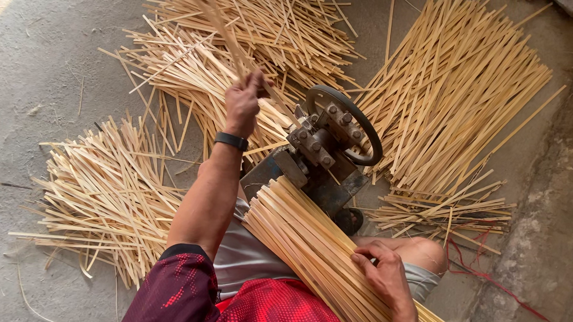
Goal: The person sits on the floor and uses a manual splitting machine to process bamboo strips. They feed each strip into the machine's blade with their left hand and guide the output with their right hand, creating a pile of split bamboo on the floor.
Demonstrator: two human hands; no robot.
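My left hand (244, 101) is raised over the floor and grips thin bamboo strips (218, 23) that run up and away from it. A black band sits on that wrist. My right hand (381, 268) rests on a thick bundle of bamboo slats (309, 239) lying across my lap, its fingers pinching one slat near the bundle's edge. The bundle's far end reaches a small metal splitting machine (319, 149) with a round hand wheel (359, 122), standing on the floor between my knees.
Loose heaps of bamboo strips cover the concrete floor: one at the left (98, 198), one at the top (253, 31), a large fan at the right (450, 104). A red cord (487, 279) trails on the floor at the right.
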